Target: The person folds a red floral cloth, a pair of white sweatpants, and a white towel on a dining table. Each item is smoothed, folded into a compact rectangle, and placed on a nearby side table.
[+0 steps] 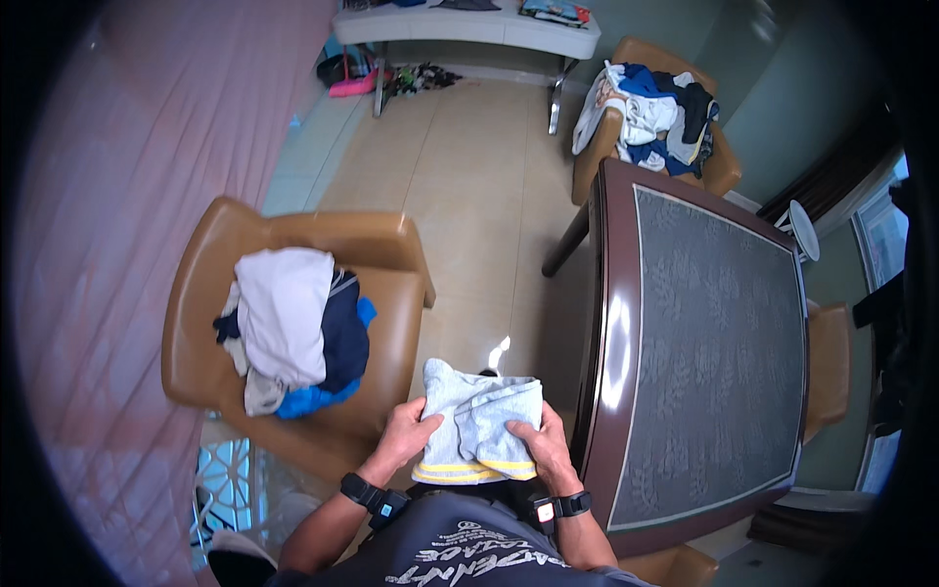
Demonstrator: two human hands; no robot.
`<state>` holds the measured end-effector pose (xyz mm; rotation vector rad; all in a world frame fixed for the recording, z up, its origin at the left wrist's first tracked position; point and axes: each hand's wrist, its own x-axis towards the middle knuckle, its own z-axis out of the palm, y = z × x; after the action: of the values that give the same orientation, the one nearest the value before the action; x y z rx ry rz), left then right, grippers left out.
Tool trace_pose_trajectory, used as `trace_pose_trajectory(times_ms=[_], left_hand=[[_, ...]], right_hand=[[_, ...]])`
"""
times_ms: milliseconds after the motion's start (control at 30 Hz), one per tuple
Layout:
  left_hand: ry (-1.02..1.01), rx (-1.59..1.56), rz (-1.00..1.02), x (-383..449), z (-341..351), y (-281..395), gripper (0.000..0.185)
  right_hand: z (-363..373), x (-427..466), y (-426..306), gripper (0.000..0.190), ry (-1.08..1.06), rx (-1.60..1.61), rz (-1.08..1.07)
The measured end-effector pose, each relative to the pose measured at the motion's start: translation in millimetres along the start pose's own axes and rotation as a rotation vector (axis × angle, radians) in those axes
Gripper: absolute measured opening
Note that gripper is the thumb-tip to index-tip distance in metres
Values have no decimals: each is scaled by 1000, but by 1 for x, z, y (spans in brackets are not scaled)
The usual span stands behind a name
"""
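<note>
A light grey cloth garment [480, 425] with yellow stripes along its lower edge is held up in front of my body, folded over itself. My left hand [412, 431] grips its left side, thumb on top. On the right side, my right hand [539, 439] pinches the cloth with the thumb lying over a fold. To the left, a pile of clothes lies on a tan armchair [389, 301]: a pale folded garment [286, 308] on top, with dark navy cloth [345, 337] and bright blue cloth [315, 400] showing beneath.
A dark wooden table [615, 367] with a grey patterned top stands at my right. Beyond it, another tan armchair [605, 147] holds a loose heap of clothes [653, 110]. A white table [462, 28] stands at the far wall, near a pink dustpan [353, 85]. A pink curtain [147, 183] hangs at left.
</note>
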<state>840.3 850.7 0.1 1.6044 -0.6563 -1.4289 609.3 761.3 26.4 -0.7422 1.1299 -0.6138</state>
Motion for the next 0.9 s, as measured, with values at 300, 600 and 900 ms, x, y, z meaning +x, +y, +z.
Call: trace_pose_trajectory(times_ms=[300,600,900], left_hand=[[29,-154,96,144,4,93,21],[-7,-166,84,283,-5,141,15],[-105,-69,106,442,-20,247,10]], right_hand=[[5,130,-133,40,-21,-191,-91],[18,237,-194,44,37,-123,-37],[43,352,-304,42,112,-18,-72]])
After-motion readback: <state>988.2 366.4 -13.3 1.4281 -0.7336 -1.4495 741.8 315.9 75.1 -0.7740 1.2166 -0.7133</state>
